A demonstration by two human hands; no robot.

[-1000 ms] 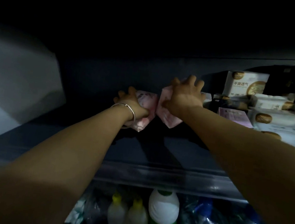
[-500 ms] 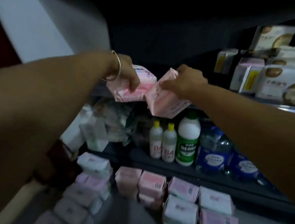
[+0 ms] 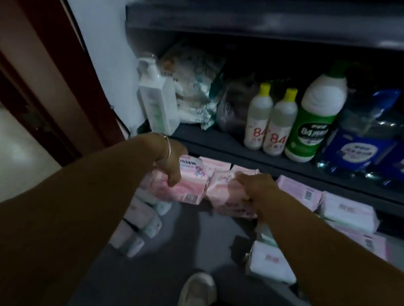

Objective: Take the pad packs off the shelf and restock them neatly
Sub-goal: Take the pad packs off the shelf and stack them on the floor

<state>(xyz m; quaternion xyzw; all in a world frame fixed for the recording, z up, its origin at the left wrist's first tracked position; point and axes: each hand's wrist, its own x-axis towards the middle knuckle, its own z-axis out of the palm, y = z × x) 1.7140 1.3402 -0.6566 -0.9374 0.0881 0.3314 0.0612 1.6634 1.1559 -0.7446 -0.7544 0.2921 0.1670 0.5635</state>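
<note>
My left hand (image 3: pixel 170 160), with a thin bangle on the wrist, grips a pink pad pack (image 3: pixel 189 186) with a barcode on its near side. Beside it my right hand (image 3: pixel 254 189) grips a second pink pad pack (image 3: pixel 226 196). Both packs hang low, just above the floor in front of the dark shelf unit (image 3: pixel 246 155). Several pink and white pad packs lie on the grey floor: a row at the left (image 3: pixel 137 223), a group at the right (image 3: pixel 347 212), and a white one nearer me (image 3: pixel 269 261).
The lower shelf holds a pump bottle (image 3: pixel 158 100), a tissue pack (image 3: pixel 193 84), two small yellow-capped bottles (image 3: pixel 269 122), a large green-labelled bottle (image 3: pixel 315 118) and blue refill bags (image 3: pixel 363 143). A dark red door frame (image 3: pixel 43 59) stands at the left. My shoe (image 3: pixel 194 298) is below.
Both hands pulled the two pink packs off the upper shelf and carried them down to floor level. My view dropped from the top shelf to the floor.
</note>
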